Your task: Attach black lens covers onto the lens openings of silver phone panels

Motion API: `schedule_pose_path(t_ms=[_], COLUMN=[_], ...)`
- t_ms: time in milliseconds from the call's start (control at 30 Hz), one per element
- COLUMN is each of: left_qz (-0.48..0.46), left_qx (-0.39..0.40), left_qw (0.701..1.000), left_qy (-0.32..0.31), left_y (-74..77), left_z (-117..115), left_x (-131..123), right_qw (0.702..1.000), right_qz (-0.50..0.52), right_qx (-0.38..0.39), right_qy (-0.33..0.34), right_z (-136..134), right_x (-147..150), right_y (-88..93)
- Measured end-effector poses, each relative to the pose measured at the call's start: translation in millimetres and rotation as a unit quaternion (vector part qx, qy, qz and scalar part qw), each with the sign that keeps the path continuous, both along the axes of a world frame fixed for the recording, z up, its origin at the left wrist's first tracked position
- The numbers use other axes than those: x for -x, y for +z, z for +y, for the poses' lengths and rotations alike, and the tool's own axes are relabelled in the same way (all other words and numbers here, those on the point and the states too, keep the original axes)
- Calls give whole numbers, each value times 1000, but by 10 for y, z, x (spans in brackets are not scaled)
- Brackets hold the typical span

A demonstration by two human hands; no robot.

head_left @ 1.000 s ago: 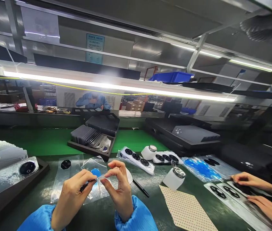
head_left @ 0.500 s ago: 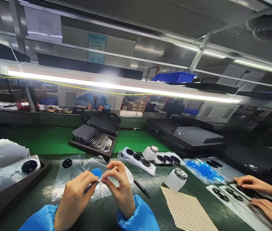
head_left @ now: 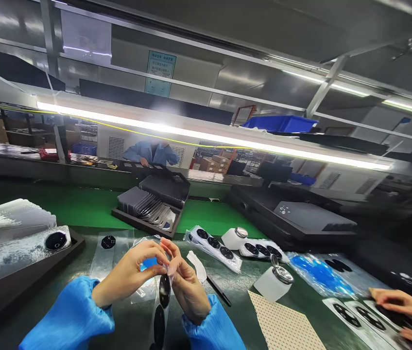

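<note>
A clear strip with black round pieces (head_left: 164, 294) hangs down between my hands, its lower end cut off by the bottom of the view. Near its top edge my left hand (head_left: 133, 272) pinches it with thumb and fingertips. Close against the other side, my right hand (head_left: 191, 289) grips the same strip between thumb and fingers. Behind the hands lies a clear bag with blue pieces (head_left: 150, 262), partly covered by my fingers. A white cloth (head_left: 197, 266) and a black pen-like tool (head_left: 218, 290) lie just right of my right hand.
Stacked clear sleeves (head_left: 16, 233) fill a tray at left. A black box of dark cards (head_left: 136, 201) stands behind. Bagged black discs (head_left: 213, 243), a white dispenser bottle (head_left: 273, 287) and a dotted sheet (head_left: 286, 321) lie rightward. A co-worker's hands (head_left: 404, 304) work far right.
The black-disc strip now hangs below my hands, where before they pinched something small and pale. My left hand has turned and lifted slightly. The whole view has shifted a little to the left.
</note>
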State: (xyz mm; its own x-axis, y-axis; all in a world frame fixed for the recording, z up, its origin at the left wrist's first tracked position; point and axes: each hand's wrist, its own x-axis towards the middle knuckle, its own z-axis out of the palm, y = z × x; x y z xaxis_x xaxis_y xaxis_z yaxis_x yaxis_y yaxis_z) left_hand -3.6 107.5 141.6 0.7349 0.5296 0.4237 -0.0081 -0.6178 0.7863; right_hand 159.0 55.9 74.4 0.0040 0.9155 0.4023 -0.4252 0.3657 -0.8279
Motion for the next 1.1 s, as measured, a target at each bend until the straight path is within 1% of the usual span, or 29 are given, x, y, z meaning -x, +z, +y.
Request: schedule_pose_path(t_ms=[100,233,333,400,500,600,700,767,867,933,967,1000,1033,1100], left_qz=[-17,10,51,65,60,48,33,35,83,114,122,127,132,146], left_qx=[-29,-55,-16,23,60,109,178,225,283,301,302,301,298,288], left_qw=[999,997,996,994,992,988,980,973,954,941,937,936,935,934], left_qy=[30,58,78,89,96,98,80,49,-49,-107,-123,-133,-140,-151], left_y=[-21,11,60,88,109,101,55,-1,-118,-193,-223,-247,-265,-296], left_z=[-3,-1,-14,-24,-20,8,48,75,105,104,93,76,50,-15], left_x=[-4,30,49,59,78,95,109,132,195,247,274,303,332,395], right_qw=[999,997,997,993,980,971,960,952,940,933,934,940,949,962], right_qz=[36,39,7,-52,-141,-170,-183,-181,-168,-161,-162,-167,-177,-210], right_qx=[21,57,64,44,31,50,65,77,94,98,98,100,106,134], right_qy=[4,-19,-52,-92,-135,-160,-201,-233,-282,-305,-303,-282,-239,-110], right_z=[-1,-9,-14,-17,-32,-56,-75,-80,-83,-100,-120,-147,-183,-273], right_x=[27,25,7,-11,-48,-86,-109,-118,-149,-193,-221,-251,-279,-323], right_y=[-7,-21,-28,-17,21,58,60,48,55,102,137,175,211,261])
